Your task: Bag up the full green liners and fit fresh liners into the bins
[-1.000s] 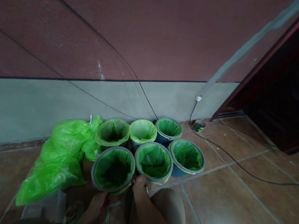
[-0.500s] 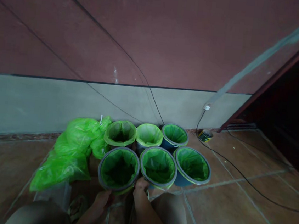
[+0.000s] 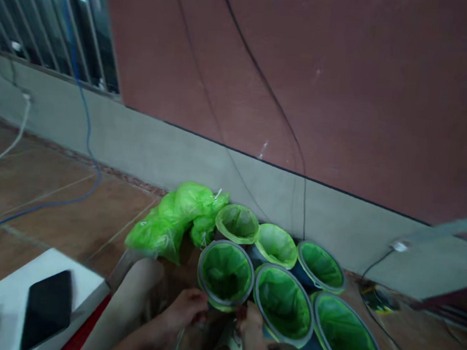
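Several small bins lined with green bags stand in two rows against the wall. My left hand (image 3: 186, 310) is curled at the near rim of the front-left bin (image 3: 225, 274), fingers closed on the bag's edge or something small there. My right hand (image 3: 249, 322) is closed just below the gap between that bin and the middle front bin (image 3: 283, 304); a pale scrap shows under it. What either hand holds is too dark to name. My bare knees frame both hands.
A heap of green bags (image 3: 174, 221) lies left of the bins. A white stool or box (image 3: 16, 297) with a black phone (image 3: 47, 308) stands at lower left. Cables (image 3: 47, 203) cross the tiled floor. A socket (image 3: 399, 246) and tape roll (image 3: 377, 298) sit at right.
The view has swung left, bringing in a barred window, the white surface and the phone. Both hands stay at the front bin's near rim.
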Demonstrator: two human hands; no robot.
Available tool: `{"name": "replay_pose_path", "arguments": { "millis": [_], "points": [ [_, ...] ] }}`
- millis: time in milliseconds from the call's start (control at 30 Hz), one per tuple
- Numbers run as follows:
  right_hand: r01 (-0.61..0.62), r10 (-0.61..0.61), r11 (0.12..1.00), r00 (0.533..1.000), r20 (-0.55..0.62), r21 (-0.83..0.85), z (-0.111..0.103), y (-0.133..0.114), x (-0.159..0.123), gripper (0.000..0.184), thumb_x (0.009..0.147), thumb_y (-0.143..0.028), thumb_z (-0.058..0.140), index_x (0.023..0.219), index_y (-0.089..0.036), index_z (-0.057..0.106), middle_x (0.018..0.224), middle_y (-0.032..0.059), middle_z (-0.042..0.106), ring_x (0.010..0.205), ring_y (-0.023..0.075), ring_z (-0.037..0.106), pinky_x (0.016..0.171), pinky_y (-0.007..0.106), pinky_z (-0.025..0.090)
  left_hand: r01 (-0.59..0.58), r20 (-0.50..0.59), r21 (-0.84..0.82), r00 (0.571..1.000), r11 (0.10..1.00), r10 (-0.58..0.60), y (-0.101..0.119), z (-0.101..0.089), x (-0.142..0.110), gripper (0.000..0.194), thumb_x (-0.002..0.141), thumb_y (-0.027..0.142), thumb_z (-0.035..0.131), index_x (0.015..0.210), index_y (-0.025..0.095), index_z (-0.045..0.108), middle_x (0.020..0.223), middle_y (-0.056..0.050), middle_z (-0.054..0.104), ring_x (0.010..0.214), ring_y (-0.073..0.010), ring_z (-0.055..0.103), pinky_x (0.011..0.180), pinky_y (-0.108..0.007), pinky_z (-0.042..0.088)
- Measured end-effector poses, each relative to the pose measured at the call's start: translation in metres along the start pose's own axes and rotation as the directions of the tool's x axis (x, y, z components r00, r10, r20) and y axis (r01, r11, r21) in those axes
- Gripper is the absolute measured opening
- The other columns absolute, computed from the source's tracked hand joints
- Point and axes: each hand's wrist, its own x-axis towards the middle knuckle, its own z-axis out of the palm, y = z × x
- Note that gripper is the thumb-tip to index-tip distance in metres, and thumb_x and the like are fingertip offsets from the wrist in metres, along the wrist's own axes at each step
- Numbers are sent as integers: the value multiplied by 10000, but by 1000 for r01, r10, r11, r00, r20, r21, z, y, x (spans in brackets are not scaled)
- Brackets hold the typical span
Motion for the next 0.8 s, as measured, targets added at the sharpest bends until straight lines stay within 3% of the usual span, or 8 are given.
{"name": "replay_pose_path", "arguments": {
  "millis": [167, 200, 333, 400, 467, 567, 700, 800],
  "points": [
    [-168, 134, 975, 966, 220, 147, 19, -18, -28, 101, 751, -165, 569, 660, -200, 544, 622, -15, 620, 565, 115, 611, 586, 238, 507, -160, -69, 15, 985, 987, 160, 25, -57, -63, 345, 680, 433, 680, 878, 152, 649, 705, -7, 635, 616, -126, 556, 600, -251, 420],
    [-165, 120, 972, 960, 255, 165, 29, -27, -41, 29, 735, -191, 596, 720, -202, 574, 670, -13, 647, 591, 113, 618, 596, 233, 510, -199, -126, 39, 971, 979, 202, 25, -76, -75, 339, 689, 428, 674, 885, 152, 649, 711, -10, 639, 624, -131, 560, 606, -252, 429],
    [48, -123, 981, 904, 409, 187, 86, -55, -125, 311, 679, -301, 702, 953, -182, 618, 806, 17, 688, 615, 109, 608, 575, 218, 489, -213, -441, 112, 865, 971, 240, 3, -161, -113, 290, 703, 382, 618, 885, 157, 636, 792, -45, 684, 696, -183, 613, 646, -283, 474],
    [163, -204, 979, 782, 589, 123, 117, -53, -177, 375, 709, -391, 685, 1003, -167, 624, 858, 52, 693, 646, 131, 617, 590, 243, 496, -133, -650, 136, 736, 982, 189, -14, -201, -125, 302, 660, 346, 624, 897, 160, 608, 832, -73, 698, 788, -236, 648, 726, -322, 494],
    [282, -165, 959, 593, 788, -11, 146, -34, -222, 344, 768, -393, 611, 1015, -156, 636, 905, 86, 696, 726, 162, 644, 638, 265, 506, -9, -805, 149, 580, 989, 127, -30, -232, -133, 377, 585, 317, 650, 919, 157, 579, 906, -119, 700, 917, -306, 651, 812, -367, 490],
    [510, -6, 824, 444, 896, -247, 181, 12, -263, 288, 813, -269, 515, 1050, -158, 634, 962, 97, 694, 814, 187, 660, 720, 294, 503, 117, -835, 196, 541, 974, 103, -45, -262, -136, 494, 593, 325, 627, 1034, 122, 539, 1023, -188, 680, 1009, -369, 633, 880, -417, 469],
    [642, 118, 613, 502, 857, -460, 214, 68, -280, 292, 759, -110, 471, 990, -159, 643, 992, 98, 690, 962, 204, 644, 867, 308, 459, 168, -875, 199, 474, 965, 98, -48, -277, -128, 561, 631, 273, 580, 1149, 76, 487, 1228, -268, 584, 1178, -395, 549, 956, -429, 434],
    [641, 155, 581, 517, 842, -501, 228, 89, -282, 264, 746, -114, 470, 932, -181, 645, 928, 84, 695, 911, 209, 654, 805, 305, 476, 162, -883, 183, 460, 970, 90, -48, -281, -119, 569, 626, 239, 589, 1160, 71, 486, 1228, -268, 583, 1201, -390, 534, 972, -413, 427]
  ]
}}
